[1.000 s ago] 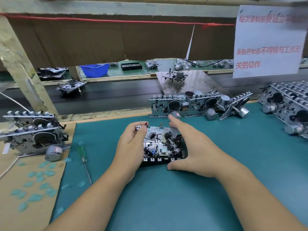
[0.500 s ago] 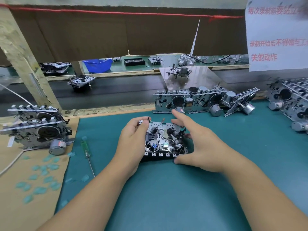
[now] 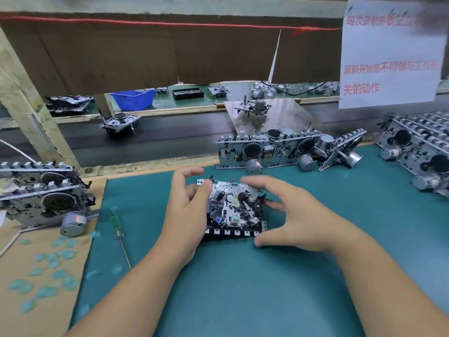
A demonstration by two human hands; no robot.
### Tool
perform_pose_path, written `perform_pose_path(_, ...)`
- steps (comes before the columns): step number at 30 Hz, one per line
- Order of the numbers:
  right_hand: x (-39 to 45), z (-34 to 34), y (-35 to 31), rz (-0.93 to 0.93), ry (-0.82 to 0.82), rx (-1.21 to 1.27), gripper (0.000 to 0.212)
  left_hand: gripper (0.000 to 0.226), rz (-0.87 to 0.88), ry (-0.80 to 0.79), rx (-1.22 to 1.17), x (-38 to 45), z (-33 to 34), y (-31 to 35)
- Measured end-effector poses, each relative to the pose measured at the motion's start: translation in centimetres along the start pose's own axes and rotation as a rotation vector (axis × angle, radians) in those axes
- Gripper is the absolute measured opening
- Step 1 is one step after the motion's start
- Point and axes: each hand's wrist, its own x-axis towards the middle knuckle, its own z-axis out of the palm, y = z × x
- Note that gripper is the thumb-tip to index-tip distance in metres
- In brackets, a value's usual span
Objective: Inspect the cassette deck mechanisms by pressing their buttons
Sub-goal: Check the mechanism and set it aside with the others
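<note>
A cassette deck mechanism [image 3: 233,210] lies flat on the teal mat [image 3: 243,288], its row of white-tipped buttons [image 3: 230,232] facing me. My left hand [image 3: 187,215] grips its left end, with the thumb over the far left corner and the index finger raised. My right hand [image 3: 296,215] arches around the right end. Its thumb touches the front right corner by the last button, while its spread, blurred fingers hover over the far right edge.
More mechanisms stand in a row behind [image 3: 267,152], in a stack at right [image 3: 418,147] and at left [image 3: 43,195]. A green screwdriver [image 3: 116,224] lies left of my hands, beside cardboard strewn with film scraps [image 3: 48,276]. Beyond runs a conveyor belt [image 3: 158,139].
My right hand has lifted off the top of the mechanism and spread its fingers, uncovering the reels. My left index finger has risen. The mechanism stays in place.
</note>
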Motion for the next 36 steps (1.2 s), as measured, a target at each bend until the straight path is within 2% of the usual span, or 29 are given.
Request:
perform_pose_path(4,-0.39,-0.45,0.60,-0.010,0.029,0.071,0.056,0.016,0.034,-0.002,0.034,-0.30,0.18,0.36)
perform_pose_path(6,-0.46,-0.51,0.77,-0.006,0.045,0.109,0.048,0.019,0.038,0.004,0.045,-0.36,0.17,0.46)
perform_pose_path(10,-0.42,-0.18,0.66,-0.009,0.024,0.156,0.062,0.023,0.141,-0.071,0.132,-0.49,0.01,0.44)
perform_pose_path(12,-0.42,-0.20,0.70,0.004,0.021,0.168,0.052,0.025,0.208,-0.091,0.197,-0.54,0.04,0.51)
perform_pose_path(15,-0.32,-0.28,0.62,0.028,0.052,0.159,0.033,0.033,0.202,-0.117,0.207,-0.61,0.06,0.48)
perform_pose_path(19,-0.34,0.20,0.48,0.005,0.051,0.169,0.057,0.054,0.232,-0.129,0.251,-0.52,-0.06,0.62)
perform_pose_path(20,-0.33,0.18,0.46,0.004,0.042,0.156,0.056,0.057,0.239,-0.138,0.263,-0.49,-0.08,0.62)
perform_pose_path(24,-0.29,-0.13,0.60,0.048,0.050,0.139,0.029,0.055,0.224,-0.146,0.251,-0.53,-0.10,0.41)
perform_pose_path(26,-0.33,-0.03,0.46,0.049,0.050,0.158,0.036,0.050,0.221,-0.134,0.254,-0.59,-0.06,0.27)
perform_pose_path(29,-0.37,0.15,0.26,0.025,0.016,0.218,0.065,0.045,0.227,-0.127,0.244,-0.61,-0.01,0.25)
perform_pose_path(30,-0.35,0.15,0.20,0.025,0.007,0.193,0.067,0.045,0.236,-0.123,0.245,-0.60,0.00,0.32)
perform_pose_path(34,-0.20,-0.16,0.04,0.050,0.048,0.137,0.037,0.047,0.281,-0.122,0.281,-0.63,0.13,0.56)
perform_pose_path(36,-0.32,-0.27,-0.09,0.056,0.059,0.124,0.027,0.040,0.273,-0.122,0.285,-0.63,0.18,0.50)
